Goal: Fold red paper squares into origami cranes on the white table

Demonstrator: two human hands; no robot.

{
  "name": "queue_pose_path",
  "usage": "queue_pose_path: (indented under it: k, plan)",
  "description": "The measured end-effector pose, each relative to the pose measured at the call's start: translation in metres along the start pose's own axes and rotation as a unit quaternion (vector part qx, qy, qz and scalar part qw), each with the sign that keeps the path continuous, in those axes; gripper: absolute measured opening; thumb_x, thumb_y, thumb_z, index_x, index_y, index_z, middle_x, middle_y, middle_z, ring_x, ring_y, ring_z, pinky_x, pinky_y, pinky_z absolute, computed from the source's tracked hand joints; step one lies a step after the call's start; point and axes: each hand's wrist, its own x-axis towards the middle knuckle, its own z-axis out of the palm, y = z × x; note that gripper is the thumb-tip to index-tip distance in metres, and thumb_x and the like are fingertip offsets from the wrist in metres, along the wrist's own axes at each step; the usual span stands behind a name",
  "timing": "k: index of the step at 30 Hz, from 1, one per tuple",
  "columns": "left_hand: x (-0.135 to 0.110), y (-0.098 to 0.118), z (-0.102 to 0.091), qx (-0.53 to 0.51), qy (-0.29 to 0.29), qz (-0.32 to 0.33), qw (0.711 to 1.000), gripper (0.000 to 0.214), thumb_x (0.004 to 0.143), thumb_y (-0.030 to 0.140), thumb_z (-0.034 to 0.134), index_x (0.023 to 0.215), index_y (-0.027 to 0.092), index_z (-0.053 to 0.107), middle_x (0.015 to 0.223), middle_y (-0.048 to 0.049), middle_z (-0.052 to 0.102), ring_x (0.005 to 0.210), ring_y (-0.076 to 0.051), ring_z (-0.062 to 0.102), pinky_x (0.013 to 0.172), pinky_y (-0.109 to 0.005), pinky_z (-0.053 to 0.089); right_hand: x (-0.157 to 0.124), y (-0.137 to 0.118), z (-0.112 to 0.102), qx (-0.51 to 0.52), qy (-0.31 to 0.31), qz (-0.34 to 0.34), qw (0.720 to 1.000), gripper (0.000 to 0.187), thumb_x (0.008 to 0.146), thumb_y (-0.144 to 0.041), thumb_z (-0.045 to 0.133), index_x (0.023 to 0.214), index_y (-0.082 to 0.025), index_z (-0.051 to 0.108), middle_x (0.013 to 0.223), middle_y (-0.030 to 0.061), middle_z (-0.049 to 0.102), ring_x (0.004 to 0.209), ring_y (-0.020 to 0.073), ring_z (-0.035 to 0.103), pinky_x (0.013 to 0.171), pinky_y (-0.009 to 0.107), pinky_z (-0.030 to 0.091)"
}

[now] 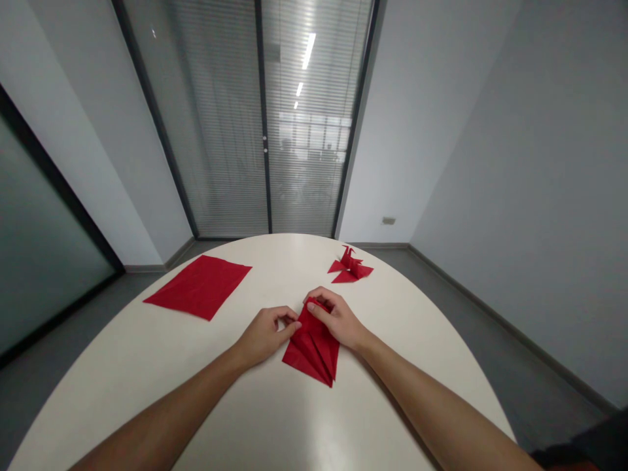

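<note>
A partly folded piece of red paper [314,347] lies on the white table in front of me, with crease lines and loose layers fanning toward its near corner. My right hand [336,317] grips its far end, thumb on top and fingers curled over the far edge. At the paper's left edge, my left hand [272,330] pinches it between thumb and fingertips. The fingers of the left hand are bent, and its palm rests near the tabletop.
A red paper sheet [201,288] lies flat at the left of the round white table [245,425]. Folded red paper cranes [350,267] sit near the far right edge. Behind stand glass panels with blinds [304,183]; a dark object [589,445] shows at the lower right.
</note>
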Motion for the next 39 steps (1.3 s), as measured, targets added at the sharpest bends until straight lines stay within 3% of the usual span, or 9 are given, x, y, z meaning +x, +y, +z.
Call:
queue_pose_path:
  k: [6,12,19,23,25,27,31,39]
  plan:
    - [0.001,-0.001,0.001,0.01,0.002,0.013,1.0,0.012,0.083,0.028,0.061,0.081,0.019,0.069,0.075,-0.0001,0.071,0.069,-0.016,0.061,0.067,-0.026,0.046,0.002,0.002,-0.001,-0.009,0.018,-0.004,1.0,0.019,0.093,-0.04,0.058,0.093,-0.022,0.061,0.079,0.0,0.059,0.073,0.0163,0.054,0.072,0.03,0.045]
    - [-0.002,0.001,0.002,0.048,0.01,0.023,0.999,0.01,0.085,0.021,0.057,0.081,0.02,0.067,0.078,-0.0001,0.071,0.073,-0.017,0.063,0.072,-0.027,0.046,0.002,0.002,0.002,0.009,0.025,0.018,0.999,0.024,0.092,-0.038,0.061,0.108,-0.022,0.06,0.082,-0.0009,0.059,0.074,0.0158,0.055,0.071,0.029,0.043]
    - [-0.005,-0.002,0.002,0.086,0.022,0.025,0.996,0.008,0.084,0.02,0.057,0.09,0.022,0.063,0.083,-0.0002,0.07,0.079,-0.017,0.064,0.074,-0.028,0.045,0.003,0.004,0.003,-0.04,0.034,0.012,0.999,0.016,0.091,-0.036,0.062,0.093,-0.02,0.062,0.081,-0.0007,0.062,0.075,0.0157,0.057,0.075,0.03,0.045]
    - [-0.006,-0.004,0.003,0.094,0.026,0.022,0.995,0.012,0.086,0.02,0.056,0.098,0.023,0.057,0.083,0.0014,0.067,0.078,-0.017,0.063,0.072,-0.027,0.044,0.003,0.004,0.001,-0.053,0.036,0.009,0.998,0.016,0.091,-0.034,0.062,0.098,-0.02,0.062,0.088,0.0007,0.065,0.081,0.0167,0.06,0.081,0.031,0.047]
    - [-0.007,-0.003,0.003,0.119,0.038,0.021,0.992,0.009,0.087,0.021,0.055,0.095,0.023,0.052,0.082,0.0018,0.065,0.077,-0.017,0.062,0.071,-0.028,0.043,0.001,0.003,0.002,-0.059,0.023,0.016,0.998,0.031,0.086,-0.034,0.069,0.113,-0.02,0.059,0.098,0.0026,0.066,0.09,0.0184,0.062,0.086,0.033,0.049]
    - [-0.007,-0.003,0.003,0.151,0.048,0.023,0.987,0.007,0.087,0.02,0.054,0.09,0.023,0.049,0.081,0.0017,0.063,0.076,-0.017,0.061,0.069,-0.028,0.042,-0.002,0.003,0.002,-0.072,0.001,0.025,0.997,0.06,0.078,-0.036,0.078,0.13,-0.022,0.051,0.113,0.0058,0.065,0.102,0.0213,0.062,0.092,0.035,0.049]
    - [-0.007,-0.001,0.0,0.211,0.06,0.02,0.976,0.006,0.087,0.017,0.054,0.086,0.023,0.051,0.082,0.0006,0.063,0.077,-0.018,0.06,0.068,-0.028,0.04,-0.007,0.002,0.002,-0.129,-0.038,0.024,0.991,0.1,0.067,-0.037,0.086,0.151,-0.025,0.032,0.142,0.0109,0.052,0.126,0.0279,0.053,0.106,0.042,0.043]
    - [-0.008,0.002,-0.002,0.226,0.061,0.027,0.972,0.007,0.089,0.018,0.055,0.092,0.023,0.057,0.086,0.0003,0.065,0.081,-0.018,0.06,0.072,-0.028,0.041,-0.01,0.0,0.001,-0.208,-0.048,0.013,0.977,0.112,0.068,-0.031,0.084,0.158,-0.027,0.017,0.157,0.0119,0.037,0.14,0.0312,0.042,0.112,0.046,0.038]
